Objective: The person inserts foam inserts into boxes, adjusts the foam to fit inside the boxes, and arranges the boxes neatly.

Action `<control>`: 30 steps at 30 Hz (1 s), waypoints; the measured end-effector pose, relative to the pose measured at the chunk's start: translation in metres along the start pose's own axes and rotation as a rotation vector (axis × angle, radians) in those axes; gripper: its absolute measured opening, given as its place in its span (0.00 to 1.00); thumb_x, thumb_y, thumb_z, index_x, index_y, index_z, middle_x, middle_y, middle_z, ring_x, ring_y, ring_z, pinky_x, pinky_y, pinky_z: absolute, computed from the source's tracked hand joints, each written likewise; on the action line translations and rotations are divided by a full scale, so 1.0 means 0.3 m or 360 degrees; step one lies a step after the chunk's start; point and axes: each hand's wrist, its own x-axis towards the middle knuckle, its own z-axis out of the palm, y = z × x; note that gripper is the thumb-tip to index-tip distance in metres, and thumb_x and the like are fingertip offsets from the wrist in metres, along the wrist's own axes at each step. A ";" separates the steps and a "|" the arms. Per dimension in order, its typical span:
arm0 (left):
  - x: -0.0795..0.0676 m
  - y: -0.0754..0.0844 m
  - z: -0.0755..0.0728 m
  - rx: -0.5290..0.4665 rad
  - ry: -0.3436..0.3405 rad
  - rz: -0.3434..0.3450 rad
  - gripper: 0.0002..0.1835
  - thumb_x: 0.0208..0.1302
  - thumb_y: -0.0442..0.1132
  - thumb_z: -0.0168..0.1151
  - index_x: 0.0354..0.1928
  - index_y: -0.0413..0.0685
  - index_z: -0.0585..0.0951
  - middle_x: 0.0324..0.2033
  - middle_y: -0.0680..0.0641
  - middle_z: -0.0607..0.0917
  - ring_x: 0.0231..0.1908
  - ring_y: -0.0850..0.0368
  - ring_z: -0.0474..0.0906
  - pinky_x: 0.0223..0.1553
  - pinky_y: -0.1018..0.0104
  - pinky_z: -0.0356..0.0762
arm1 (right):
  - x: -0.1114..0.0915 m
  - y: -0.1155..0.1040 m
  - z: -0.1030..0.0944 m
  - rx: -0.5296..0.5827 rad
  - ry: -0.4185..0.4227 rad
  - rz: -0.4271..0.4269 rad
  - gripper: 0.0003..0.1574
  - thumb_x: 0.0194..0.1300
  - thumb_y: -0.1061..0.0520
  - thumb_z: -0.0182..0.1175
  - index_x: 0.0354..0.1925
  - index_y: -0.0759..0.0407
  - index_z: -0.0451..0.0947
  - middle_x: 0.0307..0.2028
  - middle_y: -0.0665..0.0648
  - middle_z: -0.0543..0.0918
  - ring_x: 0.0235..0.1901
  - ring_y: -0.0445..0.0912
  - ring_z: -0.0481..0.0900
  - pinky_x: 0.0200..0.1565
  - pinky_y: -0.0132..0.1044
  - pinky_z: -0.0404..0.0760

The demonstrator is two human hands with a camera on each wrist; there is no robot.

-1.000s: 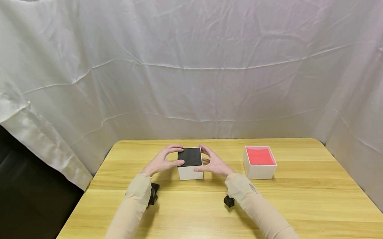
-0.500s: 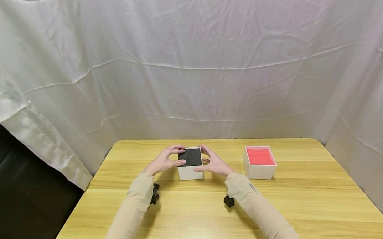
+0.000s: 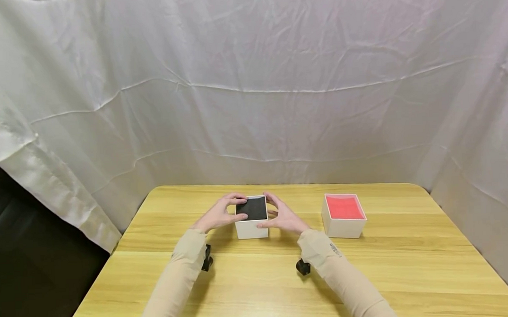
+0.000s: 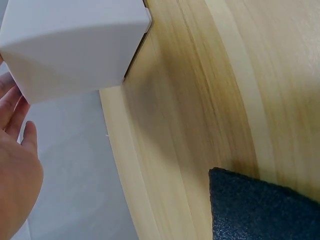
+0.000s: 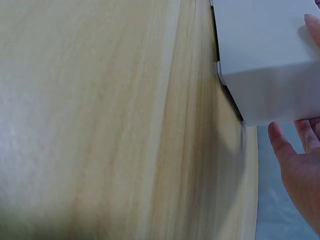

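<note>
A square white box stands on the table, with a black sheet filling its open top inside the rim. My left hand reaches over the box's left edge, thumb and fingertips spread apart and pressing on the sheet's left side. On the other side, my right hand grips the box, thumb at the front right corner and fingers at the back right corner. The left wrist view shows the box's white side with the left fingers at its top edge. In the right wrist view, the right fingers sit at the box's edge.
To the right stands a second white box with a red sheet inside its top. The wooden table is backed by a pale hanging cloth. A black surface shows at the far left.
My left hand has shifted slightly right over the box, and the black sheet's left edge has gone from lying over the rim to lying within it. The right hand has stayed in place.
</note>
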 end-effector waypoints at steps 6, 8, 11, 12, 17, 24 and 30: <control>0.006 0.000 -0.003 0.0109 0.0019 -0.0018 0.26 0.59 0.40 0.73 0.58 0.36 0.82 0.62 0.39 0.80 0.67 0.39 0.70 0.71 0.41 0.64 | 0.000 0.000 -0.001 -0.0002 0.0001 -0.0009 0.67 0.55 0.60 0.76 0.80 0.59 0.44 0.78 0.67 0.52 0.77 0.64 0.53 0.73 0.57 0.64; 0.010 -0.002 -0.005 0.0137 0.0010 -0.0026 0.25 0.59 0.41 0.74 0.57 0.37 0.83 0.61 0.39 0.81 0.67 0.39 0.70 0.71 0.41 0.64 | 0.001 0.001 -0.001 -0.0004 -0.0001 -0.0010 0.67 0.55 0.60 0.76 0.80 0.60 0.44 0.78 0.67 0.53 0.77 0.64 0.54 0.73 0.57 0.65; 0.012 0.001 -0.010 0.0149 0.0000 -0.0059 0.25 0.57 0.40 0.75 0.56 0.37 0.83 0.61 0.38 0.81 0.68 0.39 0.70 0.72 0.41 0.63 | 0.002 0.003 0.000 -0.0004 -0.0003 -0.0008 0.67 0.55 0.60 0.76 0.80 0.60 0.44 0.78 0.68 0.53 0.76 0.65 0.55 0.72 0.57 0.65; 0.013 0.003 -0.011 0.0141 0.0000 -0.0075 0.25 0.56 0.40 0.75 0.56 0.37 0.84 0.61 0.38 0.81 0.68 0.39 0.70 0.72 0.41 0.63 | 0.003 0.003 0.000 -0.0006 -0.0003 -0.0007 0.67 0.55 0.60 0.76 0.80 0.60 0.44 0.78 0.67 0.53 0.76 0.65 0.55 0.73 0.57 0.65; 0.020 0.014 -0.014 0.0125 0.0019 -0.0177 0.26 0.53 0.41 0.77 0.55 0.40 0.85 0.61 0.39 0.82 0.68 0.39 0.71 0.73 0.41 0.63 | 0.003 0.001 0.000 0.0005 0.0004 -0.0009 0.67 0.54 0.61 0.76 0.80 0.60 0.44 0.78 0.67 0.53 0.77 0.65 0.54 0.73 0.57 0.64; 0.032 0.030 -0.015 0.0182 0.0038 -0.0233 0.27 0.50 0.41 0.79 0.53 0.41 0.86 0.60 0.40 0.83 0.67 0.39 0.72 0.72 0.41 0.64 | 0.001 -0.004 0.001 0.0005 0.0008 -0.0014 0.67 0.54 0.61 0.76 0.79 0.60 0.45 0.78 0.67 0.53 0.77 0.63 0.53 0.73 0.57 0.64; 0.034 0.035 -0.009 0.0180 0.0034 -0.0319 0.26 0.48 0.41 0.80 0.52 0.43 0.87 0.61 0.40 0.82 0.67 0.40 0.72 0.72 0.41 0.63 | 0.002 0.002 0.000 -0.0004 0.0003 -0.0013 0.67 0.54 0.61 0.76 0.79 0.60 0.45 0.78 0.67 0.54 0.77 0.64 0.54 0.73 0.57 0.65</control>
